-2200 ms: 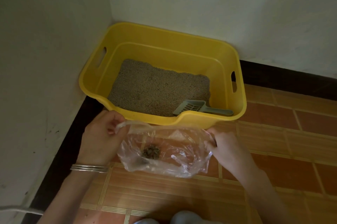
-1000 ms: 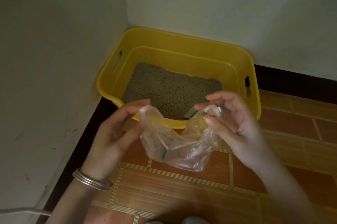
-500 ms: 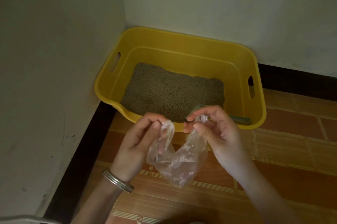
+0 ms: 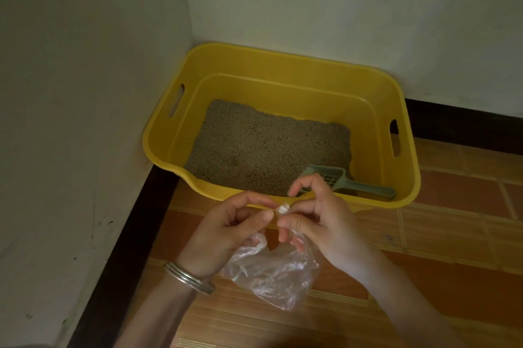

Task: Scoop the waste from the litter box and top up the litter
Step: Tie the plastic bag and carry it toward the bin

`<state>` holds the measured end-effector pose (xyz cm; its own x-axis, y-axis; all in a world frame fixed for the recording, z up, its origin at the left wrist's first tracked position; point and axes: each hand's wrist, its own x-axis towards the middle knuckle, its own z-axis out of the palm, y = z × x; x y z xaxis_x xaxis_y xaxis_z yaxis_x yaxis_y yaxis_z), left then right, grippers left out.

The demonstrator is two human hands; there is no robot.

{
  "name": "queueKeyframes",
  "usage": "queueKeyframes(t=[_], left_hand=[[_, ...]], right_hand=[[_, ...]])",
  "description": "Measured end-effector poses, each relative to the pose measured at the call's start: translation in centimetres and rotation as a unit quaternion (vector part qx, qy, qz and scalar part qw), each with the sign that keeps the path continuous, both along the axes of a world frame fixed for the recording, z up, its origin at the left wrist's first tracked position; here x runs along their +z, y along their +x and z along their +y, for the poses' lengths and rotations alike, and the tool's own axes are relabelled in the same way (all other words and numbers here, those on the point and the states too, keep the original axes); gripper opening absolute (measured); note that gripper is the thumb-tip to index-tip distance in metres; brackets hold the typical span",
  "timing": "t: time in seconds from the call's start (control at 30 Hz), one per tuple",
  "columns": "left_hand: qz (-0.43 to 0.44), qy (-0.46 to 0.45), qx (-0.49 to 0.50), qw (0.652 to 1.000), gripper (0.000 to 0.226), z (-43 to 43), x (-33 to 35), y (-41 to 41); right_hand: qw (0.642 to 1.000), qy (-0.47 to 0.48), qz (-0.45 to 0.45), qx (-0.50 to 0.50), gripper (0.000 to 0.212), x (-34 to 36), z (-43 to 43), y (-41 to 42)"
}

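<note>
— Grip?
— My left hand [image 4: 226,231] and right hand [image 4: 325,223] both pinch the twisted mouth of the plastic bag [image 4: 271,271], just on the near side of the litter box [image 4: 283,61]. I'd hold the twist tight and knot low.
— And the scoop [image 4: 348,180]?
— Lying in the litter [image 4: 263,149], near right corner.

1 litter box [image 4: 283,62], 1 scoop [image 4: 348,184], 1 plastic bag [image 4: 271,274], 1 left hand [image 4: 226,231], 1 right hand [image 4: 325,221].

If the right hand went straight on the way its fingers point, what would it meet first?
Probably the left hand: the right hand points leftward at it, both pinching the twisted neck of the clear plastic bag.
</note>
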<state>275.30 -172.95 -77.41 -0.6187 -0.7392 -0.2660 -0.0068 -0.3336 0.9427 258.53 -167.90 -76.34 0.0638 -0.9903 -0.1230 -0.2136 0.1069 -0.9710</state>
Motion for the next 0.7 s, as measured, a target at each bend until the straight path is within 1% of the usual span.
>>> queueKeyframes(t=[0.1,0.17,0.23,0.33,0.37,0.43,0.5,0.53,0.63,0.7], left_hand=[[-0.027,0.032,-0.019,0.999,0.028,-0.4,-0.3,0.1],[-0.037,0.04,-0.026,0.998,0.025,-0.6,-0.5,0.2],[-0.034,0.038,-0.027,0.998,0.023,-0.6,-0.6,0.2],[-0.006,0.039,0.036,0.999,0.017,-0.4,-0.6,-0.1],[0.001,0.035,0.059,0.998,0.014,-0.3,-0.6,-0.3],[0.001,0.007,0.078,0.997,0.01,0.0,-0.6,-0.6],[-0.009,-0.015,0.081,0.997,0.008,0.3,-0.6,-0.9],[-0.015,-0.019,0.082,0.996,0.01,0.3,-0.7,-1.0],[-0.019,-0.011,0.076,0.997,0.014,0.2,-0.9,-0.9],[-0.025,-0.012,0.077,0.997,0.019,0.3,-1.0,-0.8]], right_hand=[[1.0,-0.001,0.0,0.03,0.03,-0.2,-0.2,0.0],[0.998,0.002,0.014,0.056,0.031,-0.4,-0.3,0.1],[0.998,0.009,0.0,0.065,0.031,-0.5,-0.4,0.0],[0.996,0.011,-0.066,0.066,0.026,-0.6,-0.2,-0.4],[0.995,0.005,-0.07,0.076,0.026,-0.6,-0.1,-0.4],[0.993,-0.01,-0.064,0.103,0.035,-0.8,0.3,-0.2],[0.992,-0.044,-0.044,0.106,0.043,-1.1,0.5,0.5],[0.993,-0.066,-0.02,0.093,0.04,-1.2,0.6,0.8],[0.991,-0.111,0.067,0.041,0.022,-1.5,0.4,1.2],[0.987,-0.127,0.091,0.03,0.015,-1.5,0.3,1.3]])
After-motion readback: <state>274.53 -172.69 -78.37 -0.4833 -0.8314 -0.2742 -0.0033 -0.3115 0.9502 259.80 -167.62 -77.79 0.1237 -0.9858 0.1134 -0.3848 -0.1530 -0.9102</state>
